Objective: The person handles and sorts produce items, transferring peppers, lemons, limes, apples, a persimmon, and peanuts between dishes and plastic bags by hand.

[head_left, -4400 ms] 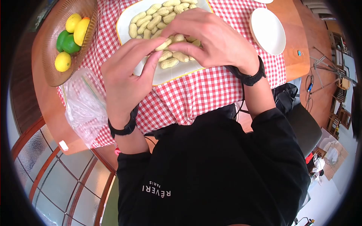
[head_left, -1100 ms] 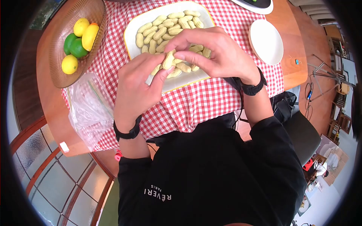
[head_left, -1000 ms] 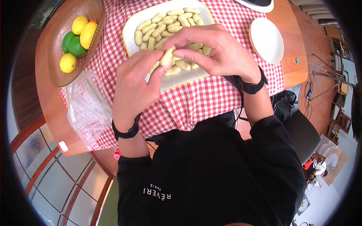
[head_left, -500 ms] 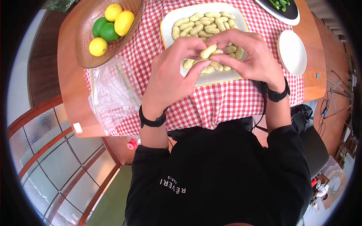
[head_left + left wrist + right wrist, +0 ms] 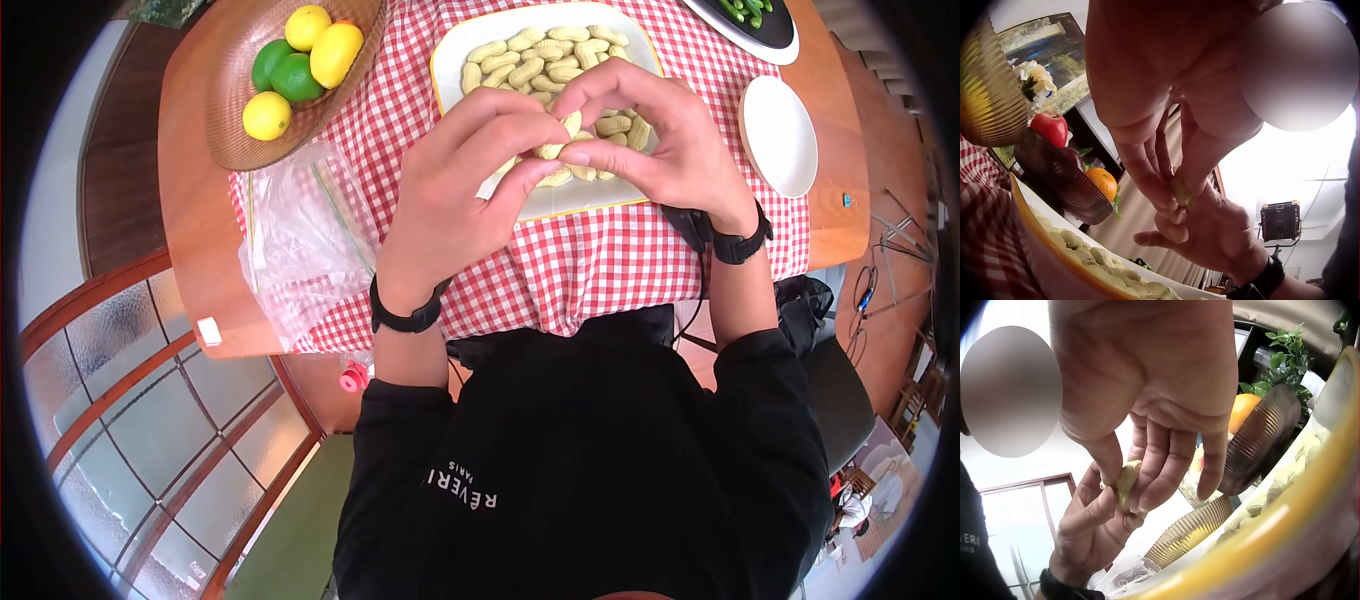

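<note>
In the head view a peanut (image 5: 549,151) is pinched between the fingertips of both hands, above the near side of a white tray (image 5: 532,212) with a yellow rim. The left hand (image 5: 465,185) grips it from the left, and the right hand (image 5: 670,150) from the right with thumb and forefinger. Many unshelled peanuts (image 5: 525,72) lie in the tray. Both wrist views show the same peanut (image 5: 1183,187) (image 5: 1127,482) held where the fingertips meet; fingers cover part of it.
Left of the tray stand a ribbed bowl (image 5: 228,118) of lemons and green fruit and a clear plastic bag (image 5: 300,245). To the right are a white oval dish (image 5: 778,135) and a dark plate (image 5: 738,30) with green vegetables. A dark bowl (image 5: 1063,181) holds fruit beyond the tray.
The head view has shifted, so tray and hands appear farther right. Both hands still hold a peanut; since half a second ago the left fingers have closed further over it.
</note>
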`<state>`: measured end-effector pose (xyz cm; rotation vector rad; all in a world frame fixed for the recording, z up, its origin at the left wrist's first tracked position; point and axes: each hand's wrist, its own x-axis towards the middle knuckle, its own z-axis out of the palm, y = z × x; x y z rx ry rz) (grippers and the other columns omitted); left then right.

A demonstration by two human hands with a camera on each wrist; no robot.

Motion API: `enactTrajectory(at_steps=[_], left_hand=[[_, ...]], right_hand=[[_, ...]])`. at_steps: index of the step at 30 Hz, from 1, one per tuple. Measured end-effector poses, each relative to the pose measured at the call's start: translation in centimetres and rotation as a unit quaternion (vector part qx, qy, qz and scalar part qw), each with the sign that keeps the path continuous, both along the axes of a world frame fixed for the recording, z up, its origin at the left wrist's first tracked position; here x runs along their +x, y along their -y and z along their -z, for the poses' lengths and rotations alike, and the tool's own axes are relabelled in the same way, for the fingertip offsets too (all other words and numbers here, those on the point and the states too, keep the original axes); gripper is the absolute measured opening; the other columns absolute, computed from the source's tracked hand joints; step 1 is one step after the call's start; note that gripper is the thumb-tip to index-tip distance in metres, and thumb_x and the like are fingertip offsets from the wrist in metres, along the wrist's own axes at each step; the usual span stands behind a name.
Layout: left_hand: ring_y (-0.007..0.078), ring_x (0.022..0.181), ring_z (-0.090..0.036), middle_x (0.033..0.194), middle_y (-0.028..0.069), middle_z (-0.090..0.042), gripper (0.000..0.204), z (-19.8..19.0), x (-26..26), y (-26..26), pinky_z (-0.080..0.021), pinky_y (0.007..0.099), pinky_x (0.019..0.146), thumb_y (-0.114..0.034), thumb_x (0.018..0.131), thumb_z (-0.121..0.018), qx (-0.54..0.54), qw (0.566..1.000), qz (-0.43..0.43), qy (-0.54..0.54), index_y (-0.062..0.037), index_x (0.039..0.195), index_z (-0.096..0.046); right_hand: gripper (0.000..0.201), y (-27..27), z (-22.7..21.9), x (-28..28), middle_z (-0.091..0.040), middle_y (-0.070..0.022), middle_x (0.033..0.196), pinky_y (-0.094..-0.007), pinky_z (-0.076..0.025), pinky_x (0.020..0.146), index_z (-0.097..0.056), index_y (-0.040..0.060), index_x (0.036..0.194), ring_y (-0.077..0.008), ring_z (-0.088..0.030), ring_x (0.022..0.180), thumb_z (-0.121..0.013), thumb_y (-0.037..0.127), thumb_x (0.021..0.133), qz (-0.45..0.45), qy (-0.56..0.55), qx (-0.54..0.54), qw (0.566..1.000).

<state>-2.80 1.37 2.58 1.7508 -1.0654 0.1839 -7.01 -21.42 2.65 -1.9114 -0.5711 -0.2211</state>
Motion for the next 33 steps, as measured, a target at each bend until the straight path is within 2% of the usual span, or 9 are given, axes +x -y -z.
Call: enactTrajectory(at_steps=[11, 13, 17, 19, 22, 28, 30, 32, 33], left_hand=[[0.0228, 0.086, -0.071, 0.104, 0.0105, -0.071, 0.027, -2.1, -1.1, -2.6, -0.056, 0.0319, 0.073, 0.01, 0.082, -0.076, 0.101, 0.99, -0.086, 0.054, -0.0054, 0.104, -0.078], [0.0305, 0.093, -0.071, 0.113, 0.0138, -0.066, 0.038, -2.2, -1.3, -5.0, -0.058, 0.0392, 0.077, 0.013, 0.078, -0.07, 0.222, 0.954, -0.164, 0.118, -0.0054, 0.11, -0.077], [0.0322, 0.104, -0.068, 0.115, 0.0144, -0.066, 0.037, -3.3, -1.9, -9.8, -0.056, 0.0415, 0.087, 0.012, 0.075, -0.068, 0.359, 0.903, -0.208, 0.107, -0.0027, 0.108, -0.076], [0.0332, 0.113, -0.064, 0.116, 0.0145, -0.067, 0.034, -3.8, -2.1, -11.5, -0.05, 0.0453, 0.095, 0.01, 0.073, -0.069, 0.509, 0.806, -0.229, 0.195, -0.0013, 0.104, -0.076], [0.034, 0.118, -0.059, 0.117, 0.0145, -0.067, 0.029, -4.6, -3.0, -11.8, -0.045, 0.0486, 0.098, 0.007, 0.074, -0.069, 0.543, 0.772, -0.229, 0.237, -0.0003, 0.101, -0.075], [0.033, 0.112, -0.06, 0.1, 0.0124, -0.067, 0.025, -2.3, -4.1, -10.0, -0.042, 0.048, 0.096, 0.005, 0.077, -0.067, 0.499, 0.827, -0.202, 0.162, -0.0022, 0.099, -0.074], [0.032, 0.11, -0.059, 0.093, 0.0106, -0.066, 0.022, -0.6, -4.1, -9.8, -0.041, 0.0482, 0.097, 0.002, 0.078, -0.067, 0.512, 0.815, -0.214, 0.168, -0.0032, 0.099, -0.072], [0.0311, 0.108, -0.06, 0.097, 0.0086, -0.07, 0.018, 0.0, -4.0, -9.8, -0.039, 0.0495, 0.095, -0.01, 0.095, -0.067, 0.59, 0.757, -0.235, 0.156, -0.0062, 0.112, -0.074], [0.0311, 0.108, -0.06, 0.097, 0.0086, -0.07, 0.018, 0.1, -3.9, -9.7, -0.039, 0.0495, 0.095, -0.01, 0.095, -0.067, 0.59, 0.756, -0.234, 0.157, -0.0062, 0.112, -0.074]], right_hand=[[0.036, 0.5, 0.0, 0.0, -0.079, -0.0093, 0.092, -0.0352, -0.059, 0.085, -0.072, 0.0086, 0.121, -0.023, -0.077, 0.09, -0.081, 0.028, 0.093, 0.033, 0.009, -0.023, 0.999], [0.034, 0.8, -0.2, 0.2, -0.08, -0.01, 0.092, -0.0356, -0.059, 0.084, -0.073, 0.0088, 0.121, -0.0227, -0.078, 0.089, -0.079, 0.029, 0.094, 0.044, 0.038, -0.038, 0.998], [0.034, 1.1, -0.8, 0.0, -0.079, -0.0077, 0.094, -0.0352, -0.057, 0.091, -0.073, 0.0055, 0.124, -0.02, -0.076, 0.093, -0.08, 0.016, 0.093, 0.034, 0.017, -0.043, 0.998], [0.032, 1.0, -1.0, -0.2, -0.079, -0.0082, 0.094, -0.0349, -0.058, 0.09, -0.073, 0.0053, 0.124, -0.0199, -0.076, 0.093, -0.079, 0.016, 0.094, 0.028, 0.022, -0.042, 0.998], [0.031, 0.8, -0.9, -0.3, -0.079, -0.0085, 0.093, -0.0343, -0.058, 0.09, -0.074, 0.0052, 0.122, -0.0199, -0.076, 0.092, -0.079, 0.016, 0.094, 0.028, 0.034, -0.038, 0.998], [0.03, 1.0, -1.0, -0.3, -0.078, -0.0086, 0.093, -0.0338, -0.058, 0.087, -0.075, 0.0059, 0.121, -0.0196, -0.076, 0.091, -0.079, 0.016, 0.094, 0.036, 0.034, -0.042, 0.998], [0.029, 1.0, -1.0, -0.3, -0.078, -0.0087, 0.093, -0.0339, -0.058, 0.086, -0.075, 0.0057, 0.121, -0.0194, -0.076, 0.09, -0.079, 0.016, 0.094, 0.036, 0.031, -0.044, 0.998], [0.029, 1.1, -1.0, -0.3, -0.078, -0.0088, 0.093, -0.0339, -0.059, 0.086, -0.075, 0.0056, 0.121, -0.0192, -0.076, 0.09, -0.079, 0.016, 0.094, 0.036, 0.027, -0.042, 0.998], [0.028, 1.2, -1.0, -0.2, -0.078, -0.0089, 0.093, -0.034, -0.059, 0.086, -0.075, 0.0055, 0.12, -0.0193, -0.076, 0.09, -0.079, 0.016, 0.094, 0.036, 0.032, -0.041, 0.998]])
